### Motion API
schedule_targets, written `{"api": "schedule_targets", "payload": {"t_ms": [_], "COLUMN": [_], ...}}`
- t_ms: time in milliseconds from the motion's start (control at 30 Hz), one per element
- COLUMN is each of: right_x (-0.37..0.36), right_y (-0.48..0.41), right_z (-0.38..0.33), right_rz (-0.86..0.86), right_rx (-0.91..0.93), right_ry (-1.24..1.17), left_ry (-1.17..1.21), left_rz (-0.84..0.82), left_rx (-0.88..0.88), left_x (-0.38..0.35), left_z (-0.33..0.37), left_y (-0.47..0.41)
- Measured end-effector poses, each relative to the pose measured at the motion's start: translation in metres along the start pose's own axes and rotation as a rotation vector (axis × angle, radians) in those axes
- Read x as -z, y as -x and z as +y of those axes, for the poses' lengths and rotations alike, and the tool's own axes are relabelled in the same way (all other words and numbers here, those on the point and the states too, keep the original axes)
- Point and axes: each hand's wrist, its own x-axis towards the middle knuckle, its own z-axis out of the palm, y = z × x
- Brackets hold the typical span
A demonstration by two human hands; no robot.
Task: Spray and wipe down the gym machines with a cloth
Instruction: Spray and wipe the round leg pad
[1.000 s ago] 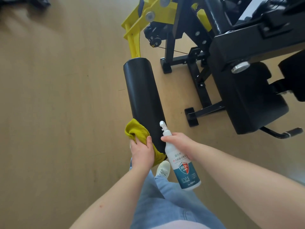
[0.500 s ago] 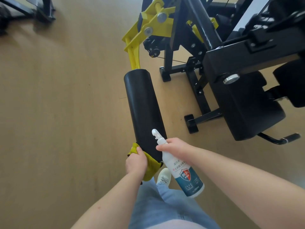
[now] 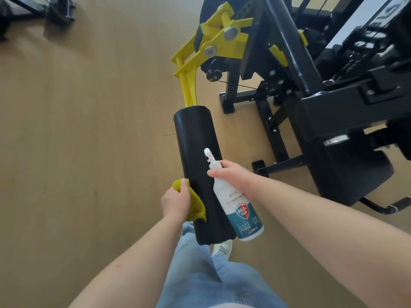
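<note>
Tan wood-look floor [image 3: 77, 152] takes up the whole left side, nothing fancy. Dead centre is the black roller pad [image 3: 195, 147], matte, lightly textured, running from 12 down to 6 and hanging off a yellow steel arm [image 3: 189, 85] at its 12 o'clock end.

The left hand [image 3: 175, 203] clutches a mustard-yellow cloth [image 3: 196, 207], all bunched up and pressed against the pad's 9 o'clock side near the lower end. The right hand [image 3: 231, 174] is wrapped round the neck of a white spray bottle [image 3: 238, 212] with a teal label and a red 99.9% shield, nozzle aimed toward 12. The bottle covers the pad's 3 o'clock edge; can't tell if it touches.

Off at 3 o'clock: the black machine frame [image 3: 289, 63] and seat pad [image 3: 347, 170]. At 6, blue jeans [image 3: 200, 274] and a white shoe [image 3: 222, 248]. Another machine's base [image 3: 55, 12] sits at 11.
</note>
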Motion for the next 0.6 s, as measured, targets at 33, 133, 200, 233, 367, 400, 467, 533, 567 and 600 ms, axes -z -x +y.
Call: {"api": "schedule_targets", "payload": {"t_ms": [33,133,200,233,367,400,467,533,567,600], "right_x": [0.000,0.000,0.002,0.003,0.010,0.012,0.016,0.019,0.020,0.021], "right_y": [-0.007,-0.030,-0.045,-0.052,-0.074,-0.077,-0.080,-0.079,-0.078,-0.076], "right_z": [-0.008,-0.036,-0.055,-0.065,-0.095,-0.099,-0.106,-0.109,-0.108,-0.107], "right_rz": [0.006,0.027,0.041,0.041,0.013,0.007,-0.009,-0.033,-0.041,-0.045], "right_rx": [0.008,0.040,0.049,0.047,0.017,0.002,-0.041,-0.093,-0.112,-0.125], "right_ry": [-0.014,-0.053,-0.092,-0.115,-0.258,-0.299,-0.378,-0.415,-0.415,-0.410], "left_ry": [0.004,0.041,0.094,0.123,0.276,0.322,0.390,0.430,0.439,0.443], "left_rz": [0.001,-0.011,0.010,0.024,-0.033,-0.061,-0.098,-0.124,-0.135,-0.143], "left_rx": [-0.010,-0.037,-0.063,-0.071,-0.085,-0.084,-0.068,-0.059,-0.057,-0.053], "left_x": [0.003,0.012,0.019,0.023,0.036,0.038,0.040,0.041,0.041,0.041], "left_z": [0.006,0.024,0.037,0.044,0.067,0.071,0.075,0.079,0.082,0.084], "left_y": [-0.007,-0.028,-0.040,-0.046,-0.074,-0.081,-0.090,-0.096,-0.098,-0.100]}}
